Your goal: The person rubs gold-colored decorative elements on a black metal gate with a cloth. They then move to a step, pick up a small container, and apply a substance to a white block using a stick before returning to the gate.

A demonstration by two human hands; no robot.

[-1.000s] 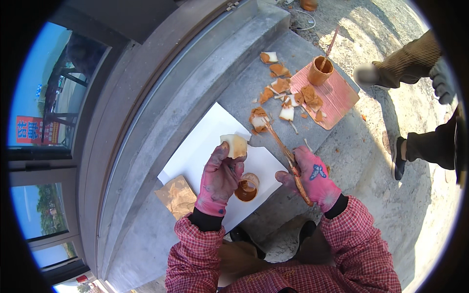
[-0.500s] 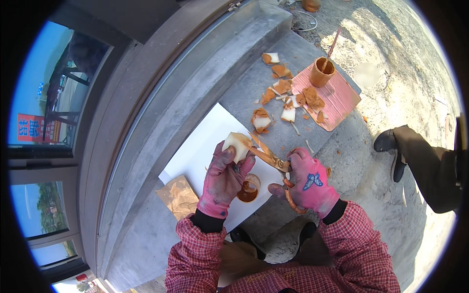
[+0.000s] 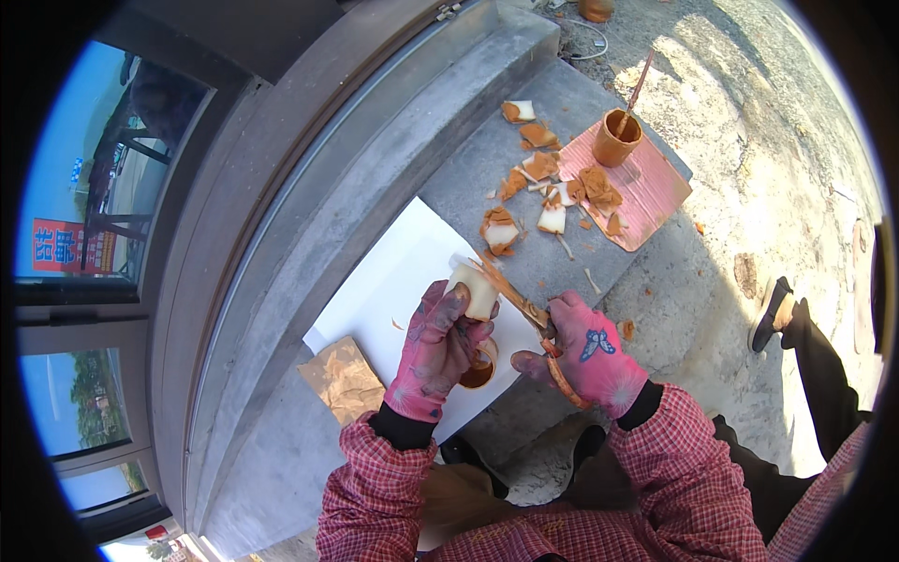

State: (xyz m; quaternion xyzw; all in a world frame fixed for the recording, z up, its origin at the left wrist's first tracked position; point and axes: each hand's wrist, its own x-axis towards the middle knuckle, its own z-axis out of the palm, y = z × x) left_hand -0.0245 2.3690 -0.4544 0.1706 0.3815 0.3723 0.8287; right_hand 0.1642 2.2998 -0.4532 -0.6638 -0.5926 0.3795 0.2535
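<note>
My left hand (image 3: 433,361), in a stained pink glove, pinches a small white sponge-like piece (image 3: 474,294) between thumb and fingers. In my right hand (image 3: 595,354), gloved in pink with a blue butterfly on its back, is a pair of scissors (image 3: 523,305) coated in orange-brown. Its blades point up and left and reach the upper right edge of the white piece; whether they touch it I cannot tell. Below the left fingers, partly hidden, a small cup (image 3: 479,373) with brown liquid stands on a white sheet (image 3: 375,281).
Several white scraps with orange-brown coating (image 3: 552,219) lie on the grey step (image 3: 468,169). Beyond them, a brown cup (image 3: 618,140) with a stick stands on pink cardboard (image 3: 646,211). Brown paper (image 3: 345,379) lies left. At right, a person's dark shoe (image 3: 772,314) shows.
The white piece has been turned in my left hand and moved slightly right and down, and its lower edge looks straighter. The scissors look more closed. The other person's legs have shifted.
</note>
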